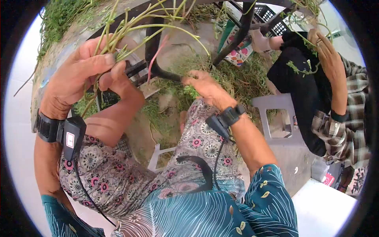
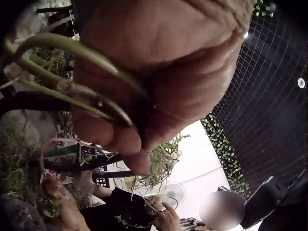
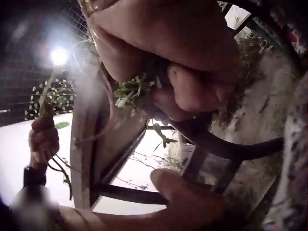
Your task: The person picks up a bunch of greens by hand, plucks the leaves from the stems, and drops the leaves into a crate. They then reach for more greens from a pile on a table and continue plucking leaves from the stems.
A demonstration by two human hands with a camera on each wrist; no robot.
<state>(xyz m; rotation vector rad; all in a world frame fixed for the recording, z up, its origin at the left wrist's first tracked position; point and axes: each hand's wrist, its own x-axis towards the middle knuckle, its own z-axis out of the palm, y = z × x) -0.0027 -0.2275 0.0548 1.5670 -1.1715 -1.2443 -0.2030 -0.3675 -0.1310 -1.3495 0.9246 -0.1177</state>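
Note:
My left hand (image 1: 79, 75) pinches a bundle of long green stems (image 1: 130, 33) between thumb and fingers, at the left of the head view. The stems fan out up and to the right. Seen from the left wrist, thick stems (image 2: 72, 50) run into the curled fingers. Lower and nearer the middle, my right hand (image 1: 209, 90) is curled round a small leafy green sprig (image 1: 191, 91). Its leaves (image 3: 132, 94) poke out between thumb and fingers in the right wrist view. A thin pinkish stem (image 1: 157, 57) hangs between the two hands.
A dark-framed table (image 1: 154, 43) stands in front, with heaped greens (image 1: 59, 23) at its left. Plucked plant bits (image 1: 244, 79) litter the floor. On the right, another person's hand (image 1: 331, 59) is beside a vine, near a grey plastic stool (image 1: 276, 118). A black crate (image 1: 268, 17) stands behind.

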